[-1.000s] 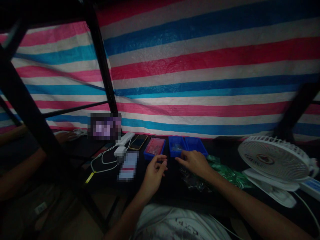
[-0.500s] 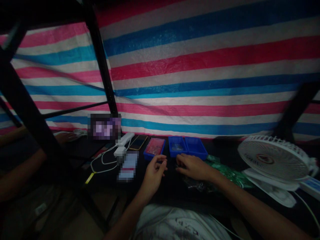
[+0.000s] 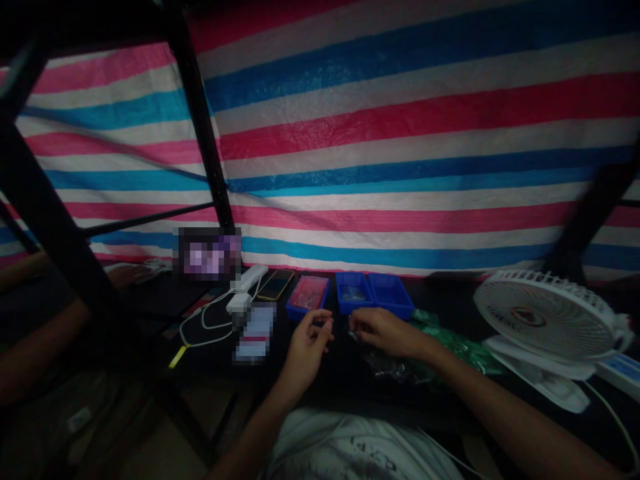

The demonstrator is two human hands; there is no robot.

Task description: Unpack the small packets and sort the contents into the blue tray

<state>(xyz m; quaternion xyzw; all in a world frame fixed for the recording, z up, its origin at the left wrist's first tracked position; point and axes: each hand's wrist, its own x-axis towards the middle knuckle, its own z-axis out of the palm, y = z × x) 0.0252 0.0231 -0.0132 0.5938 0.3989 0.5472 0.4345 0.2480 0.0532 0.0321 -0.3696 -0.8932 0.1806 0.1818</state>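
Note:
My left hand [image 3: 306, 345] hovers over the dark table with its fingers curled and thumb meeting fingertips; whatever sits in the pinch is too small and dark to name. My right hand [image 3: 384, 331] lies close beside it, fingers bent and pinched near a small pale bit at the fingertips. Just beyond the hands stand a blue tray with reddish contents [image 3: 309, 296] and two more blue trays [image 3: 376, 293]. Clear and green plastic bags [image 3: 453, 347] lie under and beside my right wrist.
A white fan [image 3: 549, 319] stands at the right with a cable. A phone [image 3: 276, 285], a white charger and cables [image 3: 239, 301] lie at the left. Another person's arm [image 3: 35, 353] rests far left. Black frame posts and a striped tarp stand behind.
My right hand drew back from the blue trays toward my left hand and closed its fingers into a pinch. The left hand barely moved.

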